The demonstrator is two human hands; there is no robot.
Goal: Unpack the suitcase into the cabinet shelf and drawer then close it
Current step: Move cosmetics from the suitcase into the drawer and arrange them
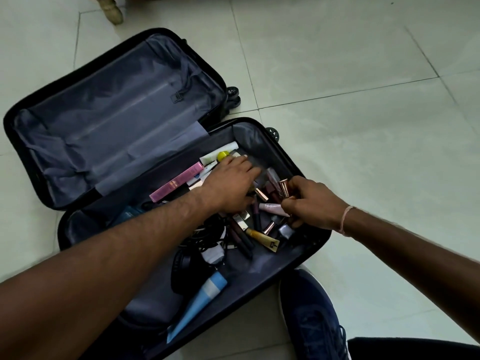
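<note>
Pale floor tiles point(337, 74) with thin grout lines fill the view, and a carved wooden leg point(113, 10) stands at the top edge. The suitcase point(85, 55) lies open flat on the floor. Its far half shows only grey lining and a strap; its near half holds a loose heap of cosmetics and cables. No cabinet is in view.

The left hand point(231, 181) reaches into the heap, palm down with its fingers bent over the small items; whether it has gripped anything I cannot tell, as the fingers hide what is under them. The right hand point(309, 201) pinches a bunch of slim tubes point(284, 188) with rose-gold caps, several at once.

That is the risk. So many smooth tubes in one pinch could slip and scatter over the hard floor, or a cap could pull off. The black cables point(207, 236) lie tangled among the lipsticks, so lifting one could drag others out. The blue tube point(205, 294) lies close to the case's near edge beside the shoe point(311, 320) and could be knocked out.

The pink box point(176, 185) and a gold tube point(262, 239) seem to carry printing, but none of it can be read.
</note>
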